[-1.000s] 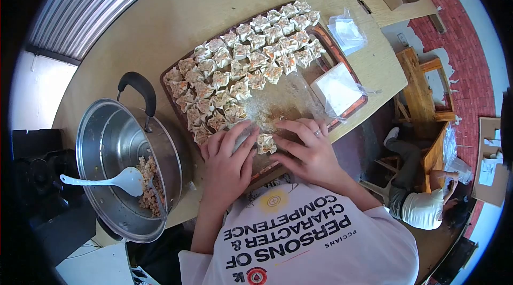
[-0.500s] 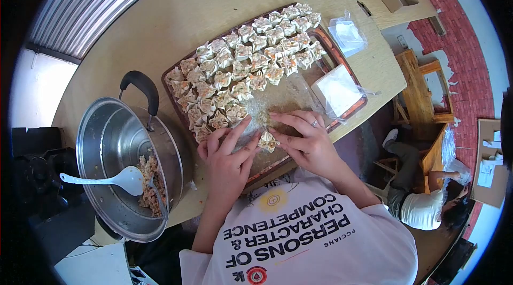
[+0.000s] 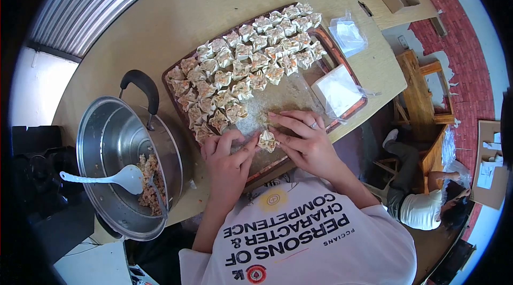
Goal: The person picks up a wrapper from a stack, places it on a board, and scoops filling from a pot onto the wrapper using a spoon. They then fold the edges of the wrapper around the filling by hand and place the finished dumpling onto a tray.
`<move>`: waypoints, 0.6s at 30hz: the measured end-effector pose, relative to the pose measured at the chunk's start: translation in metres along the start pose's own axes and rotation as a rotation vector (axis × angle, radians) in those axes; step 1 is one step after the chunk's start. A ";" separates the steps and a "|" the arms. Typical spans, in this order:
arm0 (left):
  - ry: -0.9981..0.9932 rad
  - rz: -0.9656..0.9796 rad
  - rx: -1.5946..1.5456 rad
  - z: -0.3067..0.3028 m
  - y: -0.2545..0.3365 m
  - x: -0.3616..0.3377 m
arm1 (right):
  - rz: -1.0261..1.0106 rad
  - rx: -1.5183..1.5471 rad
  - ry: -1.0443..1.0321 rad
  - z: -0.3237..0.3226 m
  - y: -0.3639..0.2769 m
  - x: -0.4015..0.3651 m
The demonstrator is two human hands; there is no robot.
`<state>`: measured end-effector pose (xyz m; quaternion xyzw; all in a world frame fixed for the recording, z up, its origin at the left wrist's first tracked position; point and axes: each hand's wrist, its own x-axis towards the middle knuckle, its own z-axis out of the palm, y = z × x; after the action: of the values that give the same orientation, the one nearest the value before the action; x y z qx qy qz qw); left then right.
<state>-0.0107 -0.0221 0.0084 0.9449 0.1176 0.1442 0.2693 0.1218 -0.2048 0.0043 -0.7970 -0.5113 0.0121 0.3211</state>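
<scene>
Between my two hands, at the tray's near edge, sits an open-topped dumpling (image 3: 267,141) with a pleated wrapper. My left hand (image 3: 227,158) presses its fingertips against the dumpling's left side, the other fingers curled. From the other side my right hand (image 3: 307,139), with a ring on one finger, pinches the same dumpling with thumb and fingers. Beyond them, rows of filled dumplings (image 3: 241,67) cover the far and left parts of the floured tray (image 3: 165,79). A stack of white wrappers (image 3: 337,91) lies on plastic at the tray's right end.
Left of the tray stands a large steel pot (image 3: 118,135) with its black handle raised. It holds meat filling (image 3: 151,191), a white ladle (image 3: 128,179) and a metal spoon. Another plastic packet (image 3: 348,35) lies on the table (image 3: 176,12). At the right, another person (image 3: 422,211) sits.
My left hand's fingers have curled in and drawn back slightly towards me. The dumpling stays between both hands, and the right hand has barely moved.
</scene>
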 end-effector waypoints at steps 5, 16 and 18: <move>-0.012 0.021 0.014 -0.001 -0.003 0.000 | -0.009 -0.014 0.005 0.003 0.003 -0.001; -0.009 0.031 0.018 -0.007 0.002 -0.002 | -0.040 0.031 0.048 -0.003 0.009 0.009; -0.013 0.028 0.008 -0.010 0.003 -0.006 | 0.017 0.078 0.096 0.002 0.014 0.006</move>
<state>-0.0196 -0.0215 0.0172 0.9484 0.1032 0.1414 0.2644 0.1348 -0.2025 -0.0029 -0.7877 -0.4878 -0.0035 0.3762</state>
